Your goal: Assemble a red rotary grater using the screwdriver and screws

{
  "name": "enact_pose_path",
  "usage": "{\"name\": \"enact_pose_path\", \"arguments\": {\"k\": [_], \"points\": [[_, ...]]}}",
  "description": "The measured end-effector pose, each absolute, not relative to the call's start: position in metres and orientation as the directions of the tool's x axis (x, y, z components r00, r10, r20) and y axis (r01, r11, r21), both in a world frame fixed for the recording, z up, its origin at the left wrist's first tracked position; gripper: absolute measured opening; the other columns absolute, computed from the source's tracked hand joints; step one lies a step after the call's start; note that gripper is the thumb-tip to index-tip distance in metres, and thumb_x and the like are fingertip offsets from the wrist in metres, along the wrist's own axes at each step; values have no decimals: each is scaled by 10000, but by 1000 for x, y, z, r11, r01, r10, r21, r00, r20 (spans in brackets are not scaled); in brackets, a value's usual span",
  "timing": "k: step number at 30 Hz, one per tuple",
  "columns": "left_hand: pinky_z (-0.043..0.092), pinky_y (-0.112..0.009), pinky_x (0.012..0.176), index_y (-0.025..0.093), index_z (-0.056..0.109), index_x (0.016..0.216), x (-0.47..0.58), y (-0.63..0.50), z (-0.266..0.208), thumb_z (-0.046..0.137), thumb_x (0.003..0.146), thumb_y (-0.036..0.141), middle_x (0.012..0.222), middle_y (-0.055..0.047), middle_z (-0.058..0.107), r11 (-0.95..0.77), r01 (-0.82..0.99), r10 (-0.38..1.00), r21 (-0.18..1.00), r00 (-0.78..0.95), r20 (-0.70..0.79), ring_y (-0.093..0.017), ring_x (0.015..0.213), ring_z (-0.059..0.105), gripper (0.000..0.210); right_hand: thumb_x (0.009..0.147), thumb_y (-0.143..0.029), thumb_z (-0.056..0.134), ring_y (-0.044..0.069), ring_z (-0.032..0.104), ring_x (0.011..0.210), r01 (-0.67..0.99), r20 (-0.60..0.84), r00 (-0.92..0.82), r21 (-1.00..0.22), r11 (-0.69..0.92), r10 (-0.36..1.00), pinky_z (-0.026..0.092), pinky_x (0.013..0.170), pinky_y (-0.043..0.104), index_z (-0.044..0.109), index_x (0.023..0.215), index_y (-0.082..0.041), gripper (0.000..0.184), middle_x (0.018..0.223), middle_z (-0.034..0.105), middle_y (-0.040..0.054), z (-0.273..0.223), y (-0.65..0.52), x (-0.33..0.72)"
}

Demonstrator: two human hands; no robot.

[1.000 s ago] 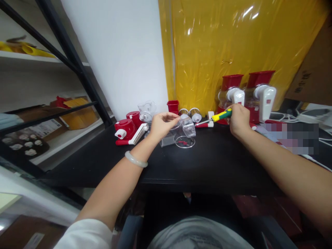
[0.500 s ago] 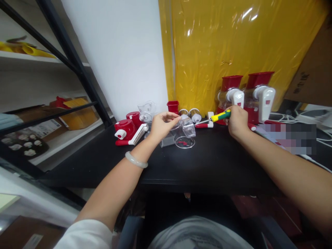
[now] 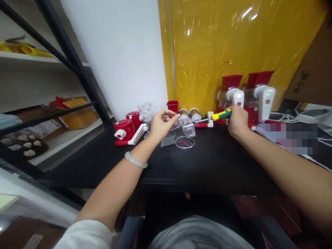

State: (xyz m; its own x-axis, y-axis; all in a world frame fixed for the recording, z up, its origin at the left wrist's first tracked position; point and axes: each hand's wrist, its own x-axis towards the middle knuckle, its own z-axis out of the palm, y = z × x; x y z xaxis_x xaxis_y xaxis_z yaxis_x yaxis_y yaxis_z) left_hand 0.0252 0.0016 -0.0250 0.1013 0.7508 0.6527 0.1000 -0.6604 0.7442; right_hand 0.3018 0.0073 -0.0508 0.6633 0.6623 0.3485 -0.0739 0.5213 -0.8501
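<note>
My right hand (image 3: 238,121) is wrapped round the yellow-and-green handle of a screwdriver (image 3: 221,114). Its metal shaft points left, with the tip near the clear plastic housing (image 3: 188,128) on the desk. Over the left part of that housing is my left hand (image 3: 162,124), thumb and fingertips brought together in a pinch. Whatever lies between those fingertips is too small to make out. Small red pieces (image 3: 183,142) show through the round clear rim at the housing's front.
Red bases with a white crank (image 3: 138,134) stand left on the black desk (image 3: 202,169). Behind are a red hopper (image 3: 172,105), metal drums (image 3: 195,114) and a red-handled crank (image 3: 204,125). Two assembled red-and-white graters (image 3: 266,100) and cables (image 3: 281,117) are at right.
My left fingertips have shifted slightly left and the pinch has changed shape a little. The screwdriver has barely moved; the housing stays in place.
</note>
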Motion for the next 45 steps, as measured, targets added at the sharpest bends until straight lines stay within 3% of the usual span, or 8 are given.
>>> {"name": "enact_pose_path", "arguments": {"k": [5, 12, 19, 24, 29, 33, 35, 45], "points": [[434, -167, 402, 178, 630, 836, 24, 5, -25, 642, 897, 370, 857, -47, 683, -637, 65, 769, 769, 129, 626, -122, 620, 619, 201, 634, -160, 467, 81, 368, 321, -125, 342, 661, -827, 548, 668, 233, 303, 215, 549, 598, -175, 91, 422, 412, -63, -46, 4, 298], [453, -151, 386, 173, 605, 791, 25, 5, -25, 691, 858, 250, 750, -30, 656, -613, 48, 789, 789, 90, 608, -128, 620, 628, 134, 655, -156, 469, 73, 364, 330, -165, 353, 635, -807, 567, 687, 231, 309, 204, 532, 594, -171, 89, 420, 399, -62, -43, -2, 290], [529, -216, 495, 182, 581, 791, 25, 4, -27, 782, 771, 270, 848, -47, 688, -708, 53, 706, 704, 81, 704, -157, 726, 646, 220, 689, -146, 459, 74, 366, 330, -165, 361, 624, -806, 569, 693, 226, 319, 210, 516, 616, -174, 97, 439, 406, -55, -43, -4, 287], [531, -239, 595, 181, 546, 794, 24, 7, -28, 693, 782, 95, 841, -28, 677, -737, 103, 675, 668, 85, 733, -140, 739, 644, 171, 682, -136, 458, 73, 366, 330, -169, 353, 623, -811, 560, 698, 241, 329, 207, 532, 625, -168, 99, 429, 401, -59, -43, -4, 287], [474, -221, 530, 207, 607, 1062, 24, -5, -24, 737, 768, 101, 1026, -57, 683, -847, 206, 528, 490, 217, 821, -170, 850, 651, 338, 684, -137, 454, 68, 364, 334, -191, 350, 620, -800, 568, 702, 233, 324, 204, 529, 617, -167, 105, 439, 415, -54, -43, -4, 286], [521, -344, 758, 229, 707, 875, 26, -13, -23, 763, 808, 170, 983, -35, 700, -930, 306, 317, 203, 388, 866, -202, 959, 630, 106, 684, -130, 460, 65, 357, 335, -218, 352, 622, -779, 587, 699, 233, 329, 210, 530, 620, -163, 101, 462, 432, -53, -42, -4, 284], [499, -403, 858, 237, 711, 824, 27, -14, -24, 769, 809, 158, 950, -21, 706, -937, 325, 265, 129, 417, 869, -201, 938, 633, 99, 677, -125, 458, 65, 356, 335, -226, 359, 623, -767, 600, 694, 230, 328, 213, 531, 618, -164, 101, 466, 442, -52, -41, -4, 283], [481, -422, 871, 255, 713, 818, 32, -16, -30, 833, 761, 237, 885, 2, 726, -930, 348, 254, 116, 382, 889, -211, 902, 641, 134, 723, -142, 477, 71, 365, 361, -206, 388, 606, -767, 608, 695, 242, 327, 212, 508, 609, -198, 131, 517, 451, -35, -42, -6, 276]]}}
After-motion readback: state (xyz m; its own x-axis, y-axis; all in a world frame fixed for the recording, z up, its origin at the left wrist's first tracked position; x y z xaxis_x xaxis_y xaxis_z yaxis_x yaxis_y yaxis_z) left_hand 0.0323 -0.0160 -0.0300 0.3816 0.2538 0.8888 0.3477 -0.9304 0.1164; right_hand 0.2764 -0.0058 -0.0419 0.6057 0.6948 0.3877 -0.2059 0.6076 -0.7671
